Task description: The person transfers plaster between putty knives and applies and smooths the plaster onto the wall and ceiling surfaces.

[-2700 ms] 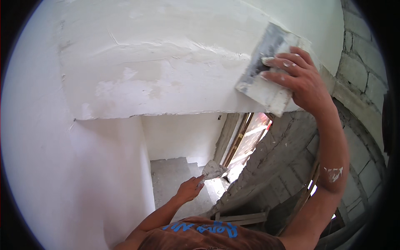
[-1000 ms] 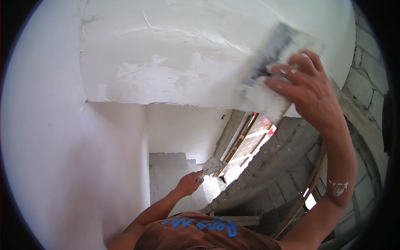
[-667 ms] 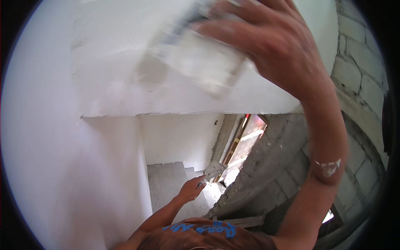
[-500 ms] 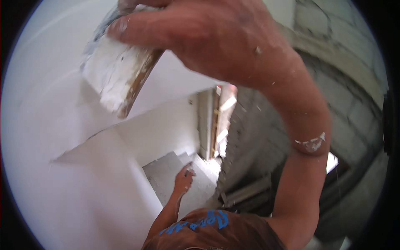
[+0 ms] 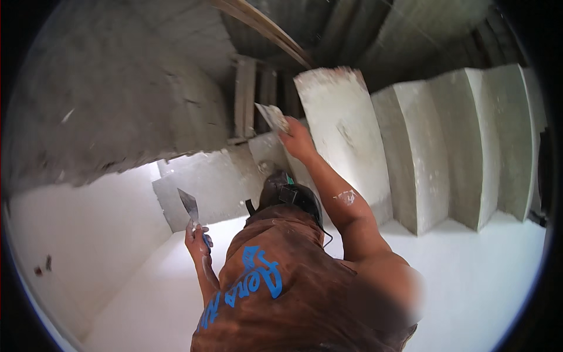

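My left hand (image 5: 200, 239) is closed round the blue handle of a putty knife (image 5: 188, 203). The knife's thin, flared metal blade points up and away from me. Farther ahead and to the right, my right hand (image 5: 299, 142) grips a wide scraper (image 5: 272, 117), its face smeared with pale plaster. The scraper is held in the air in front of a pale, worn slab (image 5: 343, 123); no contact between them shows. White smears mark my right forearm and my left fingers.
Concrete steps (image 5: 437, 152) run along the right. A rough grey wall (image 5: 117, 100) stands at the upper left above a white wall (image 5: 94, 234). A long wooden strip (image 5: 267, 26) crosses the top. Wooden pieces (image 5: 245, 97) stand behind the scraper.
The view has swung round from the white wall to the steps. My right hand, with the scraper, has come down and away from close in front of the camera. The left hand's putty knife now shows clearly.
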Available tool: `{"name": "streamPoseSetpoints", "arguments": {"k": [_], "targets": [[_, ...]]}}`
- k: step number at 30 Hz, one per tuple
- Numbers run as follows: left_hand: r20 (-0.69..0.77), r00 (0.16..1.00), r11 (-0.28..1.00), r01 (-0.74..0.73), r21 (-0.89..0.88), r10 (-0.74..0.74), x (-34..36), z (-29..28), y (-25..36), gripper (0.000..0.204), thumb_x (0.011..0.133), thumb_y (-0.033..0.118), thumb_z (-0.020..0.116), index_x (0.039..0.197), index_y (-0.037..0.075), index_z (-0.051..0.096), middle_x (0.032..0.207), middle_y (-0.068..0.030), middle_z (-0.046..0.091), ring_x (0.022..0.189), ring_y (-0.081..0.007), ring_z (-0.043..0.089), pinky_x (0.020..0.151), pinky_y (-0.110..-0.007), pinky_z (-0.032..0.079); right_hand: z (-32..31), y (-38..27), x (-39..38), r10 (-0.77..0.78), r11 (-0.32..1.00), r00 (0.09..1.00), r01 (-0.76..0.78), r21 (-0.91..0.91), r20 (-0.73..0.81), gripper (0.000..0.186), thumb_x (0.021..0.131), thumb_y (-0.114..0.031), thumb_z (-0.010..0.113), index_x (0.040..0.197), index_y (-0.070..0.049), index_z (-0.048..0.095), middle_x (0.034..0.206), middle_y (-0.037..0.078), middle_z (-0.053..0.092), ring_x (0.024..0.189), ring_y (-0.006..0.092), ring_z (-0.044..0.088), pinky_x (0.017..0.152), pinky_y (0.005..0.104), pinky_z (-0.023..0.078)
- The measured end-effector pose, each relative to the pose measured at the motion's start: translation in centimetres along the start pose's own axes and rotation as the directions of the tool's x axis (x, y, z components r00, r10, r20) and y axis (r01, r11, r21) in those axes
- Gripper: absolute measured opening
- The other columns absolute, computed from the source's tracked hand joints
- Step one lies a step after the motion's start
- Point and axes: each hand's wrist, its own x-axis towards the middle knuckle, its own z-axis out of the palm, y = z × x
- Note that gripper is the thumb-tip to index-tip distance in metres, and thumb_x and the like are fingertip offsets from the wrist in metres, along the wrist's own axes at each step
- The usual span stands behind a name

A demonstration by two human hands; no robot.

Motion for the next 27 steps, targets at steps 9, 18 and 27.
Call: {"name": "streamPoseSetpoints", "arguments": {"k": [9,18,27], "targets": [[0.295,0.948,0.930,0.007,0.368,-0.123,3.8,5.8,2.6,0.044,0.101,0.015,0.054,0.142,0.002,0.048,0.080,-0.0063,0.062,0.051,-0.0065,0.047,0.042,-0.023,0.038,-8.9,19.7,-11.5,0.348,0.606,0.827,-0.557,-0.568,-0.441,0.050,0.083,-0.004,0.053,0.132,-0.015,0.058,0.118,0.014,0.063,0.105,0.0383,0.057,0.087,0.0477,0.048],[0.302,0.946,0.862,-0.056,0.503,-0.115,6.2,7.2,3.6,0.048,0.099,0.021,0.057,0.144,0.006,0.048,0.083,-0.0063,0.061,0.052,-0.0063,0.048,0.042,-0.021,0.039,-9.9,27.9,-14.7,0.529,0.412,0.822,-0.466,-0.783,-0.211,0.058,0.085,-0.008,0.052,0.140,-0.027,0.052,0.131,0.007,0.060,0.118,0.0304,0.056,0.094,0.0492,0.045],[0.354,0.925,0.887,-0.042,0.461,-0.140,5.1,6.0,0.5,0.048,0.099,0.018,0.057,0.144,0.006,0.047,0.082,-0.0064,0.061,0.052,-0.0064,0.048,0.042,-0.022,0.039,-9.7,25.4,-19.7,0.462,0.575,0.874,-0.427,-0.698,-0.154,0.043,0.089,-0.009,0.050,0.128,-0.023,0.062,0.115,0.009,0.067,0.106,0.0313,0.062,0.087,0.0489,0.047]]}}
